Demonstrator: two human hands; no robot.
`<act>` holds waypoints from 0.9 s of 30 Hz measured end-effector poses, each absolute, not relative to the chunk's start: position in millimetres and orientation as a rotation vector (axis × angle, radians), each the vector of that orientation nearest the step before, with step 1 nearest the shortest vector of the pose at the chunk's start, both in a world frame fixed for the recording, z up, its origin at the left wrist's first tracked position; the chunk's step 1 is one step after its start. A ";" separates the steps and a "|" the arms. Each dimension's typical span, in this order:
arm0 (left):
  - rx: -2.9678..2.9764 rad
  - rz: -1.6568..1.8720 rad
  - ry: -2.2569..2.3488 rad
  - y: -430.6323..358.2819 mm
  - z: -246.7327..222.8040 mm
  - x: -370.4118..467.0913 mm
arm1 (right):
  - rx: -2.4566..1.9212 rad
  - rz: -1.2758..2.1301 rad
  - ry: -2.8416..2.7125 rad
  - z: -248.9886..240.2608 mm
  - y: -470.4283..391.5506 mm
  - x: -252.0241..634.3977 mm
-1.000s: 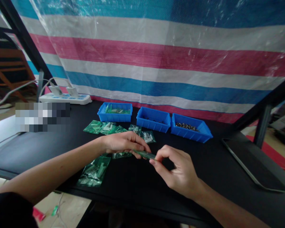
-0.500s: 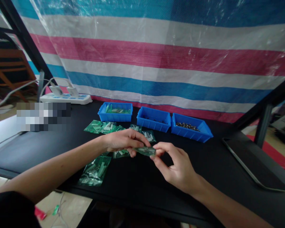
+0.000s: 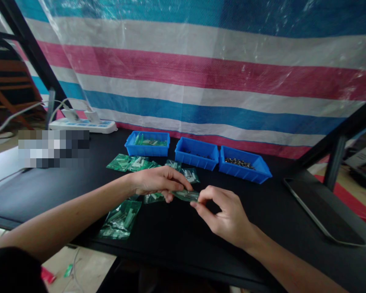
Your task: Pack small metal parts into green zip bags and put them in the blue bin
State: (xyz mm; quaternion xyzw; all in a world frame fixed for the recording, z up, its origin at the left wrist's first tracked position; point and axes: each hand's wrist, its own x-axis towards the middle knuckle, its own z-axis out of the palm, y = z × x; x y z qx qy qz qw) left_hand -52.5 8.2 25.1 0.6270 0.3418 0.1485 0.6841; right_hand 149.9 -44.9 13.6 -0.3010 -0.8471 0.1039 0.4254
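Green translucent plastic: a small bag (image 3: 185,196) is held between my left hand (image 3: 159,179) and my right hand (image 3: 227,212), over the black table (image 3: 177,234), its long axis running left to right, the right end dipping slightly. The left pinches one end; the right pinches the other between thumb and forefinger. Neither is nearer: the bag lies rightward of one, leftward of the other.

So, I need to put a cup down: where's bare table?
Bare tabletop lies between the right hand and the dark slab, and between the front green bag and the right forearm. Crowded: around the left hand, with green bags spread toward the blue bins.
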 end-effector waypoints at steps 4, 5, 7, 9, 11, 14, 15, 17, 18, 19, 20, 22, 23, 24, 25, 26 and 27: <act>1.396 0.354 0.805 10.1 32.2 -54.2 | -0.742 0.293 -2.073 14.3 -44.8 149.7; 1.398 0.392 0.833 12.9 34.7 -56.9 | -0.737 0.300 -2.073 14.2 -44.7 149.8; 1.386 0.573 0.913 22.1 39.9 -65.8 | -0.720 0.299 -2.089 13.6 -44.4 150.0; 1.328 0.915 1.011 34.8 44.3 -78.3 | -0.696 0.285 -2.117 12.3 -44.2 150.4; 1.208 1.256 1.103 47.9 46.7 -91.1 | -0.672 0.267 -2.140 11.3 -44.1 150.8; 1.232 1.459 1.261 60.3 45.4 -103.4 | -0.647 0.253 -2.154 12.0 -44.4 151.4; 1.295 1.449 1.314 61.6 44.1 -104.8 | -0.643 0.254 -2.165 12.8 -44.5 151.6; 1.527 1.358 1.473 60.2 41.2 -103.7 | -0.639 0.259 -2.200 14.8 -44.8 152.0; 1.688 1.289 1.570 58.1 40.1 -101.6 | -0.641 0.262 -2.222 15.7 -44.9 152.2; 1.867 1.205 1.665 55.4 39.6 -99.1 | -0.644 0.264 -2.241 16.4 -45.0 152.4; 2.050 1.108 1.742 52.5 39.7 -96.4 | -0.649 0.264 -2.256 16.9 -45.0 152.5; 2.301 0.977 1.803 47.7 41.4 -92.2 | -0.668 0.267 -2.282 17.0 -44.7 152.7; 2.358 0.961 1.805 46.2 42.6 -91.3 | -0.677 0.272 -2.294 16.8 -44.5 152.7; 2.384 0.973 1.809 45.5 43.9 -91.4 | -0.686 0.278 -2.306 16.5 -44.2 152.8; 2.392 1.000 1.816 45.7 44.9 -92.7 | -0.694 0.286 -2.318 16.1 -43.8 152.8; 2.398 1.035 1.830 46.7 45.3 -94.9 | -0.701 0.293 -2.328 15.8 -43.4 152.8; 2.417 1.055 1.853 48.3 45.1 -97.9 | -0.709 0.301 -2.338 15.4 -42.9 152.8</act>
